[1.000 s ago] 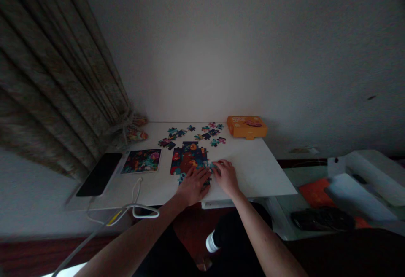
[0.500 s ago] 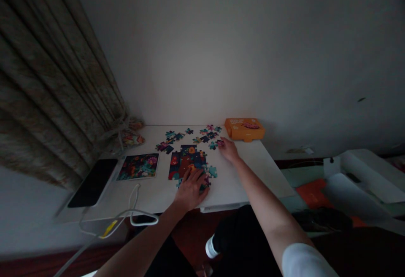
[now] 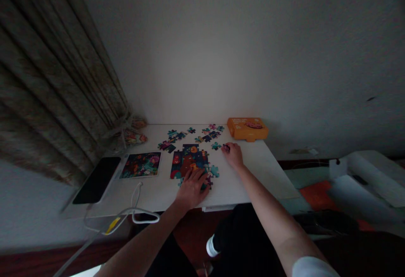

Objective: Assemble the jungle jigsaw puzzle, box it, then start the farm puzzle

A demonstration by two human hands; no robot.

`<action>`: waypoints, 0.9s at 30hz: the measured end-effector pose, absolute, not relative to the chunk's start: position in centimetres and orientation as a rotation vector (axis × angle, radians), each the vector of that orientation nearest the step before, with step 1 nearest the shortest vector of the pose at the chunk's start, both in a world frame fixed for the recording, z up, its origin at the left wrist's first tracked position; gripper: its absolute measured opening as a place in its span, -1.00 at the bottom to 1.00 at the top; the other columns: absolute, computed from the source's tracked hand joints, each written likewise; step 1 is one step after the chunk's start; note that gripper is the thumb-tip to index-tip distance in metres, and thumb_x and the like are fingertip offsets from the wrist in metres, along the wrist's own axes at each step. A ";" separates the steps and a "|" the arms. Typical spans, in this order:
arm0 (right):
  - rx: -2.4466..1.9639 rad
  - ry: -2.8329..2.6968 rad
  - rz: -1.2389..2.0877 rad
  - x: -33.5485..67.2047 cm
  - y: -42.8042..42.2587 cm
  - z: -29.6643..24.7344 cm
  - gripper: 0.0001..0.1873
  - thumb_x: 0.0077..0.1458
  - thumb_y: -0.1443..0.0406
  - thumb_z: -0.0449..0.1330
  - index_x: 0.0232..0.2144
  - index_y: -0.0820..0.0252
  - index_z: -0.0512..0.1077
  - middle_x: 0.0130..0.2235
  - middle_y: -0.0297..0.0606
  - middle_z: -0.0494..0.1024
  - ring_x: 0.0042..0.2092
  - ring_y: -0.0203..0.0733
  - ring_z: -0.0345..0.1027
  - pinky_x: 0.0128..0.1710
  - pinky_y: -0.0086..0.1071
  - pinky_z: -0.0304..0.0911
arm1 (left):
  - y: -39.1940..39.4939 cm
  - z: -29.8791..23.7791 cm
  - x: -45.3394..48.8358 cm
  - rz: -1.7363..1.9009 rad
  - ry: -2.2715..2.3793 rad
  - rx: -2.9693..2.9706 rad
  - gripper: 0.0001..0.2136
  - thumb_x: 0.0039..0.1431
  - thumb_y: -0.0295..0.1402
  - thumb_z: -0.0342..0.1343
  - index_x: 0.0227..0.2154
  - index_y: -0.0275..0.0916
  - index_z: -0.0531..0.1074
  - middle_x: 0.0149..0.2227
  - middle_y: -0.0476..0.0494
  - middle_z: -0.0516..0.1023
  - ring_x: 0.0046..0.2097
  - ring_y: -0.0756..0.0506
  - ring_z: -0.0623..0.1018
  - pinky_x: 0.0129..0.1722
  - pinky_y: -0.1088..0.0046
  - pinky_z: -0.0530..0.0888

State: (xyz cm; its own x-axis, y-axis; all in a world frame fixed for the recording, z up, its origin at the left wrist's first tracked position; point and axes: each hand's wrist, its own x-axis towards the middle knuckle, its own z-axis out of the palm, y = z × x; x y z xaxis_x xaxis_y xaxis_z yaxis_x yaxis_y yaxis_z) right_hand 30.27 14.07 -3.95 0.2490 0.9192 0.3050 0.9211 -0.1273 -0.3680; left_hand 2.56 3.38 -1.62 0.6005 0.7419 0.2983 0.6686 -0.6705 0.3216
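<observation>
A partly joined jigsaw puzzle [image 3: 189,161] lies on the white table [image 3: 253,171]. My left hand [image 3: 192,186] rests flat on its near edge, fingers spread. My right hand [image 3: 233,154] is to the right of the puzzle, fingers pinched on a small dark puzzle piece [image 3: 225,146]. A teal loose piece [image 3: 216,146] lies just left of that hand. Several more loose pieces [image 3: 190,133] are scattered toward the wall.
An orange box [image 3: 247,127] stands at the table's back right. A printed picture card [image 3: 141,164] and a dark phone [image 3: 97,179] lie to the left, with a white cable [image 3: 136,209] at the front edge. A curtain [image 3: 57,87] hangs on the left.
My right hand left the puzzle's near right edge, reached back to the loose pieces by the orange box, and has now drawn slightly nearer with a piece. The left hand stayed put.
</observation>
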 end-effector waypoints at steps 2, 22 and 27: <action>-2.042 -1.718 -0.097 29.4 12.7 -3.5 -0.58 0.33 0.12 0.13 0.10 0.21 0.52 0.00 0.02 0.56 0.01 0.04 0.39 0.01 -0.20 0.26 | 3.3 -1.6 2.6 0.624 1.183 2.659 -0.62 0.34 -0.25 0.10 0.17 -0.14 0.48 0.23 -0.24 0.52 0.26 -0.26 0.47 0.36 -0.06 0.30; -1.982 -1.996 -0.055 28.3 12.6 -2.9 -0.51 0.41 0.03 -0.01 0.23 0.01 0.44 0.32 -0.05 0.40 0.31 0.09 0.18 0.21 0.00 0.07 | 12.9 1.3 -1.9 0.606 1.729 2.447 -0.65 0.32 -0.38 0.05 0.12 -0.17 0.50 0.26 -0.27 0.48 0.28 -0.27 0.45 0.32 0.06 0.33; -1.958 -1.927 -0.039 28.3 12.7 -3.1 -0.51 0.39 0.02 0.04 0.20 0.07 0.44 0.28 -0.01 0.43 0.28 0.08 0.23 0.21 -0.04 0.06 | 17.8 2.3 -6.2 0.436 2.044 2.230 -0.61 0.28 -0.34 0.10 0.16 -0.18 0.45 0.27 -0.32 0.46 0.29 -0.31 0.42 0.30 0.14 0.33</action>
